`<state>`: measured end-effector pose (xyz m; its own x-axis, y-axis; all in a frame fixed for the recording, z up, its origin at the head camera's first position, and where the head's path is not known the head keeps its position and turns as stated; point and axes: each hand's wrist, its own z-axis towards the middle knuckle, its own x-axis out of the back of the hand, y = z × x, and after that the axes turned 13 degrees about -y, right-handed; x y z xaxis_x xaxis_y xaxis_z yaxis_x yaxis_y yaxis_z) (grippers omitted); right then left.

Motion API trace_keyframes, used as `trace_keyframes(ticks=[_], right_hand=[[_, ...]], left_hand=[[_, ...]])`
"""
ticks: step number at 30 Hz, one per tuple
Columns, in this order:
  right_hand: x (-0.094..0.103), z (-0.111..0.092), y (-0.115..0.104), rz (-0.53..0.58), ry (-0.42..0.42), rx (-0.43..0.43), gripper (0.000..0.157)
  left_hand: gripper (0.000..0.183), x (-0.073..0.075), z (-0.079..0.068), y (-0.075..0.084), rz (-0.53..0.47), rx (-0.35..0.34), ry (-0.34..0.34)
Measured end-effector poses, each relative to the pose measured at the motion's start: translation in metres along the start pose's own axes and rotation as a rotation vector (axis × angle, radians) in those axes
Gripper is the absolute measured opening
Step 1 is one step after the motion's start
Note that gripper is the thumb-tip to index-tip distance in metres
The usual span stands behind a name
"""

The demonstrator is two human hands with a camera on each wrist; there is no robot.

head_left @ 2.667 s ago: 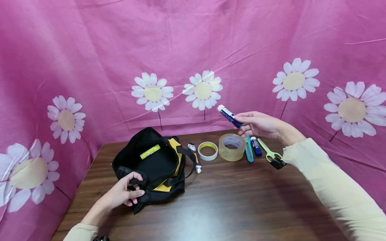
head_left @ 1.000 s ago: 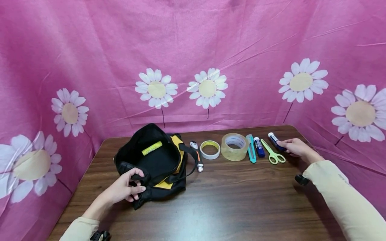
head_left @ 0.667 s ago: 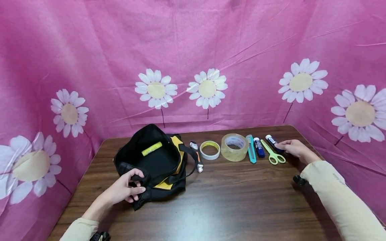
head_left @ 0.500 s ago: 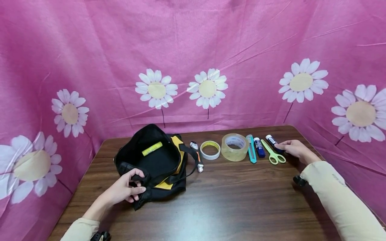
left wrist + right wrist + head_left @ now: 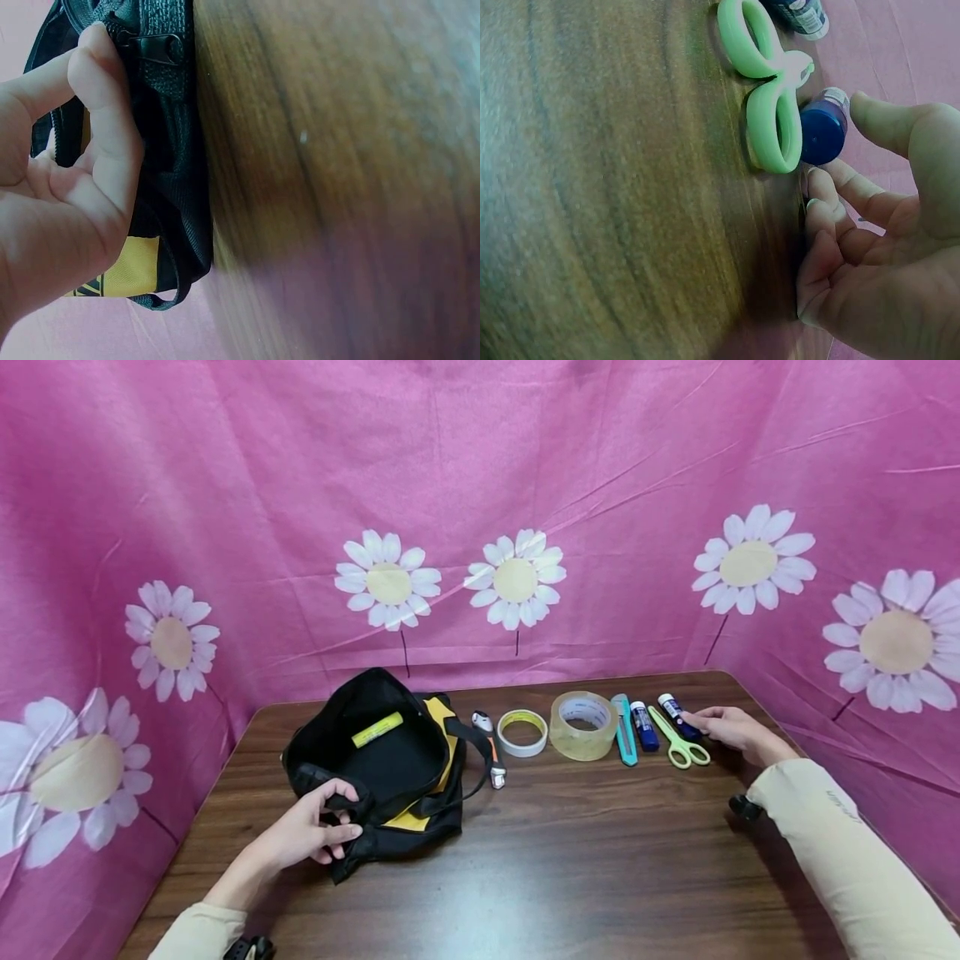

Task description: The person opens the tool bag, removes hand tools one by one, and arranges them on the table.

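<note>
At the left, a black bag (image 5: 442,777) with yellow panels lies with its mouth gaping; a yellow stick-shaped piece (image 5: 377,730) shows inside. My left hand (image 5: 303,835) pinches the bag's near edge, close to the zipper pull (image 5: 161,49) in the left wrist view. At the table's far right, a blue glue stick (image 5: 675,710) with a white cap end lies beside the light green scissors (image 5: 680,747). Around its near end is my right hand (image 5: 738,732). In the right wrist view the thumb (image 5: 889,124) stands off the glue stick's blue base, with the other fingers beside it.
Left to right beside the bag stand an orange-and-grey tool (image 5: 490,750), a white tape roll (image 5: 522,735), a wide clear tape roll (image 5: 582,728), a teal cutter (image 5: 625,731) and a second blue glue stick (image 5: 643,727). A pink flowered cloth (image 5: 600,485) hangs behind the table (image 5: 570,868).
My right hand has brought the glue stick down from the air to the table, right of the scissors, and its fingers have loosened. The left hand keeps its place on the bag.
</note>
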<state>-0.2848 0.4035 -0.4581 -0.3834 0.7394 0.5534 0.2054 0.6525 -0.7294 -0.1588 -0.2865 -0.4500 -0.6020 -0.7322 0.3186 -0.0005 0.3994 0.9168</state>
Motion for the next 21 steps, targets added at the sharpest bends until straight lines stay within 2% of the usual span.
trace_keyframes(ticks=[6, 10, 15, 21], right_hand=[[0.000, -0.001, -0.001, 0.040, -0.003, 0.044, 0.064], [0.005, 0.000, 0.002, 0.068, -0.023, 0.040, 0.069], [0.022, -0.003, 0.005, 0.186, -0.090, 0.027, 0.080], [0.031, -0.013, -0.006, 0.274, -0.090, 0.081, 0.080]], left_hand=[[0.042, 0.001, 0.001, 0.000, -0.005, 0.000, -0.002], [0.043, 0.000, 0.000, 0.001, -0.006, 0.000, -0.001], [0.043, -0.001, 0.000, 0.002, -0.004, -0.003, -0.005], [0.042, 0.000, 0.000, 0.001, -0.003, -0.003, -0.008]])
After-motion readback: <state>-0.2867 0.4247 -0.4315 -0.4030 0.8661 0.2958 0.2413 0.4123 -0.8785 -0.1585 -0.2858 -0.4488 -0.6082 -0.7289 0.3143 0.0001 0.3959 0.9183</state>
